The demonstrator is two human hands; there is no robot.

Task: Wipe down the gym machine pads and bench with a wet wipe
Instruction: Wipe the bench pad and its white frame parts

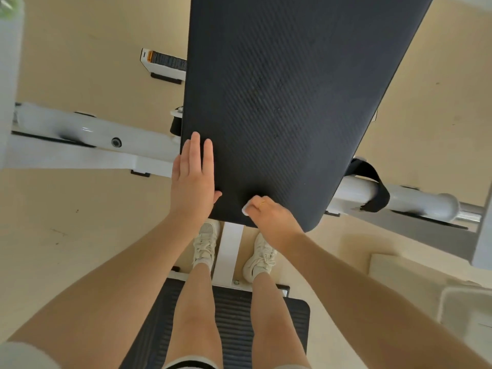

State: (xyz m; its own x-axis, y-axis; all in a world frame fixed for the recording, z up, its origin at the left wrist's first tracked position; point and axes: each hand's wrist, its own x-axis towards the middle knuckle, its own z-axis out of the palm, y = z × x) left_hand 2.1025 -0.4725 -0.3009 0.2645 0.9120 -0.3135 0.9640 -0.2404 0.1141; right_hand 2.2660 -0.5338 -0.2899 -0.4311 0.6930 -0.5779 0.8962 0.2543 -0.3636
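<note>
- Head view is looking straight down for me, and the cream floor (pixel 80 209) is filling most of it, spreading out on both sides of the machine.
- I am seeing the big black bench pad (pixel 279 102), the worktop here, running from the top edge down the middle, with a fine ribbed texture and a rounded near end.
- White machine frame (pixel 87 134) is crossing under the pad, one tube reaching out to the left and another to the right, where a black strap (pixel 372 187) is wrapping round it.
- Lower down, a second black ribbed pad (pixel 234 320) is lying between and behind the person's bare legs, with a white bar (pixel 229 249) running between the two pale sneakers (pixel 206 242).
- My left hand (pixel 193 179) is lying wide and flat on the pad's near left corner, fingers straight and together, pointing away, thumb resting on the surface.
- My right hand (pixel 266 213) is curling its fingers round the wet wipe (pixel 245 209) and pressing it on the near edge of the pad, just right of the left hand's thumb; a thin gold ring is showing on one finger.
- Only a small white corner of the wipe is poking out at the left of that fist, touching the pad.
- A small white box with an orange and black label (pixel 162 61) is sitting on the floor beside the pad's left edge.
</note>
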